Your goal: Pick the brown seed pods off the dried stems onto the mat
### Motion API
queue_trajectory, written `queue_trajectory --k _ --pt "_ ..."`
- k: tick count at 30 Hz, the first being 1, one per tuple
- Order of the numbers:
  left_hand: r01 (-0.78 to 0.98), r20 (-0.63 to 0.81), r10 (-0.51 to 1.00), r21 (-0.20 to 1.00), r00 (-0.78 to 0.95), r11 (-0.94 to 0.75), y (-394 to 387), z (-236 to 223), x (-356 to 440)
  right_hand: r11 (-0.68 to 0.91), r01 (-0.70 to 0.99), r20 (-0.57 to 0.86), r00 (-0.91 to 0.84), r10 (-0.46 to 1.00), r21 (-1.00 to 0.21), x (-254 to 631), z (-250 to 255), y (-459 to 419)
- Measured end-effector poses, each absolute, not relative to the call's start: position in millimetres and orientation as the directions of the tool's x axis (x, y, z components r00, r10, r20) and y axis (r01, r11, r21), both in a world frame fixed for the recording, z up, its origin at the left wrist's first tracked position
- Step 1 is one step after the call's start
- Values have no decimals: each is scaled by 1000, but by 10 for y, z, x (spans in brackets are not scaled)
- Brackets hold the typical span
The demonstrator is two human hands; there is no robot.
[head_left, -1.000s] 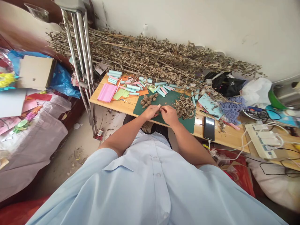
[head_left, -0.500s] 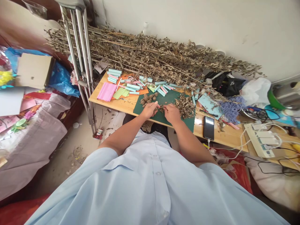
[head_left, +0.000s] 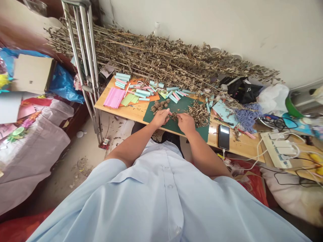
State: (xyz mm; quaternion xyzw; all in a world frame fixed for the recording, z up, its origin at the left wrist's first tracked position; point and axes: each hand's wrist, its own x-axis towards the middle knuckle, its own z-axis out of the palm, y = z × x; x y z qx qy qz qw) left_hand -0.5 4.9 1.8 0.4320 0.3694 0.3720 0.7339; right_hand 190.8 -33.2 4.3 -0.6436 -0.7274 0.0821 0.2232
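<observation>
Pale wall (head_left: 252, 27) across the back in the head view, and a long heap of dried stalks (head_left: 161, 57) sprawls along its foot, over the rear of the wooden table (head_left: 237, 144). Front and centre, on the green mat (head_left: 178, 107), 2 bare hands almost meet! Left hand (head_left: 160, 118): fingers curled, thumb out toward the other; too small to tell how firmly it grips. Right hand (head_left: 186, 123): narrow, fingertips bunched, and I cannot tell whether they pinch anything. Between them sits a small clump of dried leaf (head_left: 174, 116), partly hidden by the fingers. Just behind the left hand, brown balls (head_left: 159, 106) huddle together; just beside the right, a loose leaf pile (head_left: 199, 113). Beyond, blue and pink paper rolls (head_left: 143, 92) crowd the mat's back edge, standing between hands and stalks. Out right, a phone (head_left: 223, 137) lies plugged in; far left, a metal crutch (head_left: 87, 88) stands upright.
</observation>
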Motion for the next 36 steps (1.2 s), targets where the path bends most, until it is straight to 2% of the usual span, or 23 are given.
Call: queue_trajectory --k 6,13,18,23,28,33,36 --pt "-240 -219 866 904 449 353 55 2 -5 125 873 290 20 957 -472 1946 4 -320" --pt "-208 -199 873 925 446 317 49 16 2 94 806 434 212 876 -585 1918 -73 -508" --pt "-224 -135 879 939 457 260 52 14 3 106 813 513 255 820 -573 1828 -218 -627" --pt "-262 -157 853 910 497 320 41 43 3 124 855 558 212 802 -503 1816 -316 -641" --pt "-301 -160 853 890 497 342 29 55 -42 106 867 556 215 803 -488 1800 -330 -624" --pt "-168 -147 858 951 492 260 70 19 -89 91 876 554 216 804 -474 1743 -332 -607" --pt "-149 -134 868 962 479 230 97 -7 -83 82 869 556 236 797 -487 1721 -322 -605"
